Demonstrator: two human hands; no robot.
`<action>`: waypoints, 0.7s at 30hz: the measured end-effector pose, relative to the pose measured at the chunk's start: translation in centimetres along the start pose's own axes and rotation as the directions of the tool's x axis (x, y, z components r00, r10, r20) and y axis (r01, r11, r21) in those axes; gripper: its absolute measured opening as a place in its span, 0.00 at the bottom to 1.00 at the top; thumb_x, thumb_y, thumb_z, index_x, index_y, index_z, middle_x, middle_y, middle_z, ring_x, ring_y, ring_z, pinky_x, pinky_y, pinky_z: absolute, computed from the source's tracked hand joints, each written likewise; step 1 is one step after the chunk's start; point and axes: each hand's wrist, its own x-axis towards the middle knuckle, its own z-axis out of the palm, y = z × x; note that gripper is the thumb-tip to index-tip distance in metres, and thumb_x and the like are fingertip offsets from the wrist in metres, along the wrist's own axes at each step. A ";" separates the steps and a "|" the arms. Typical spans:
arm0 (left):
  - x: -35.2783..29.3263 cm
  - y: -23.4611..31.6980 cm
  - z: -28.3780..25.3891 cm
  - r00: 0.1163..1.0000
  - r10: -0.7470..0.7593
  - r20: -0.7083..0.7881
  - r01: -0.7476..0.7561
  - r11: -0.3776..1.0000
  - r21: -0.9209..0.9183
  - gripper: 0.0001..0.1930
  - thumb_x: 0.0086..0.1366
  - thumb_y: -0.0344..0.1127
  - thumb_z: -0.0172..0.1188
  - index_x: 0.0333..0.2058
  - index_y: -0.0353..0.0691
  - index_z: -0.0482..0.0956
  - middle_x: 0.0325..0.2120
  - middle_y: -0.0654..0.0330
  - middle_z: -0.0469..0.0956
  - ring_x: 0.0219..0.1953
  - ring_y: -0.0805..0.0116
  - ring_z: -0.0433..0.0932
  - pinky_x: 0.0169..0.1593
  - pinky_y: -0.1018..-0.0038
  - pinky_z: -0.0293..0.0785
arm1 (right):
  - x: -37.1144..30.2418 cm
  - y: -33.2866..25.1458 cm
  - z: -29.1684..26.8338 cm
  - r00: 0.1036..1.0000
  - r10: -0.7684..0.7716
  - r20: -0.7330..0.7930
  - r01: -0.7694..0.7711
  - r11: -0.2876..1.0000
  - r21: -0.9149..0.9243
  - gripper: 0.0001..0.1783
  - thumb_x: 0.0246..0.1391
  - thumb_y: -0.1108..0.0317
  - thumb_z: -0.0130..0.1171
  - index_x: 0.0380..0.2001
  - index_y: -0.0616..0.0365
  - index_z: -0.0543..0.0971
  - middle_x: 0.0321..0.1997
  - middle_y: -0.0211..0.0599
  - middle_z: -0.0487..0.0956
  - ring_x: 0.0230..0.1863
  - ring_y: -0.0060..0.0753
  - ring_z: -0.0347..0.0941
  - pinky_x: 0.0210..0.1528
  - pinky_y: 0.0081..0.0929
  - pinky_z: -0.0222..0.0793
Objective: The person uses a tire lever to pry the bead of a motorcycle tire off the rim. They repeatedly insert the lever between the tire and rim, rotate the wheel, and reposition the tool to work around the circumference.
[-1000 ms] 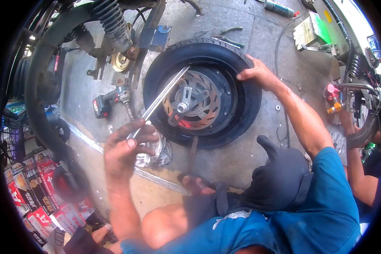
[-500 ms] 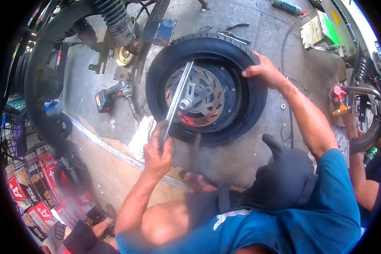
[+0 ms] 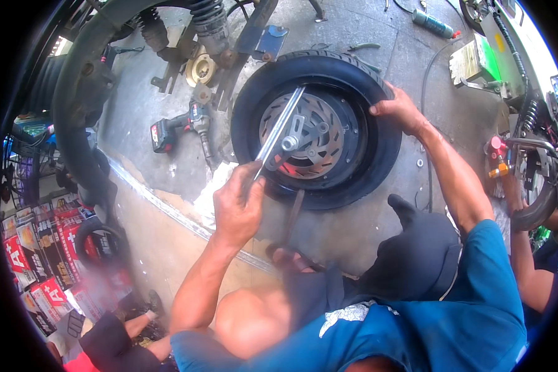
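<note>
A wheel with a black tire (image 3: pixel 245 118) lies flat on the floor in front of me, its slotted brake disc (image 3: pixel 332 146) facing up. My left hand (image 3: pixel 239 201) is closed around the near end of a long metal tire lever (image 3: pixel 279 133). The lever slants across the disc, its far end at the tire's inner edge. My right hand (image 3: pixel 400 110) grips the tire's right side, thumb on the sidewall and fingers over the outer edge. A second, brownish bar (image 3: pixel 295 214) sticks out from the tire's near side toward my foot.
Left of the wheel lie a cordless impact wrench (image 3: pixel 198 124) and a white cloth (image 3: pixel 216 192). Motorcycle parts with a coil shock absorber (image 3: pixel 209 25) stand at the far left. A spray can (image 3: pixel 433 23) lies at the far right. Another person's arm (image 3: pixel 522 260) shows at the right edge.
The view has shifted, so the wheel appears farther right. My left hand sits a little nearer the wheel with the tire lever. My right hand keeps its hold on the tire.
</note>
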 end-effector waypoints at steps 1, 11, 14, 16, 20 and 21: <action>0.0 0.5 0.0 0.994 -0.101 0.038 0.102 0.994 -0.044 0.11 0.59 0.22 0.58 0.41 0.30 0.77 0.33 0.47 0.81 0.35 0.56 0.83 0.38 0.70 0.76 | 0.0 0.2 -0.3 1.000 0.003 -0.004 -0.003 1.000 0.000 0.49 0.35 0.67 0.68 0.62 0.71 0.60 0.47 0.48 0.78 0.46 0.35 0.75 0.52 0.28 0.71; -1.5 -1.8 -0.7 0.995 -0.096 0.000 0.096 0.993 -0.062 0.11 0.62 0.23 0.58 0.44 0.31 0.78 0.32 0.55 0.80 0.33 0.71 0.78 0.39 0.75 0.74 | 0.0 -0.7 0.3 0.995 -0.017 0.100 0.019 1.000 -0.023 0.47 0.35 0.67 0.68 0.62 0.70 0.62 0.49 0.44 0.77 0.49 0.33 0.73 0.56 0.26 0.66; -1.0 1.0 -0.1 0.976 -0.216 0.025 0.217 0.971 -0.103 0.11 0.63 0.24 0.58 0.44 0.31 0.77 0.32 0.57 0.80 0.32 0.74 0.76 0.38 0.77 0.72 | 0.1 0.6 -0.7 0.995 -0.032 0.090 0.028 0.998 0.049 0.51 0.34 0.63 0.70 0.62 0.73 0.60 0.48 0.48 0.77 0.50 0.36 0.73 0.58 0.26 0.65; -1.8 0.9 0.2 0.984 -0.176 0.021 0.177 0.983 -0.049 0.11 0.63 0.24 0.58 0.44 0.31 0.77 0.32 0.57 0.80 0.32 0.74 0.76 0.38 0.77 0.72 | 0.5 0.9 -0.7 0.994 -0.020 0.107 0.014 0.999 0.053 0.51 0.34 0.63 0.70 0.62 0.73 0.60 0.48 0.48 0.77 0.50 0.35 0.73 0.57 0.26 0.65; -2.5 0.1 0.3 0.992 -0.127 -0.012 0.126 0.988 -0.088 0.11 0.63 0.23 0.57 0.45 0.30 0.77 0.32 0.56 0.80 0.30 0.74 0.75 0.36 0.77 0.72 | -0.3 -0.3 -0.5 0.994 -0.017 0.112 0.016 1.000 0.004 0.51 0.34 0.63 0.70 0.61 0.75 0.60 0.46 0.48 0.78 0.48 0.35 0.74 0.55 0.26 0.67; -2.4 -0.4 0.3 0.994 -0.110 -0.025 0.108 0.991 -0.074 0.11 0.63 0.23 0.56 0.44 0.30 0.77 0.32 0.56 0.80 0.30 0.75 0.75 0.35 0.77 0.72 | 0.4 0.1 -0.4 0.995 -0.048 0.090 0.049 0.999 -0.007 0.47 0.33 0.63 0.69 0.59 0.71 0.65 0.46 0.43 0.78 0.44 0.33 0.75 0.52 0.26 0.69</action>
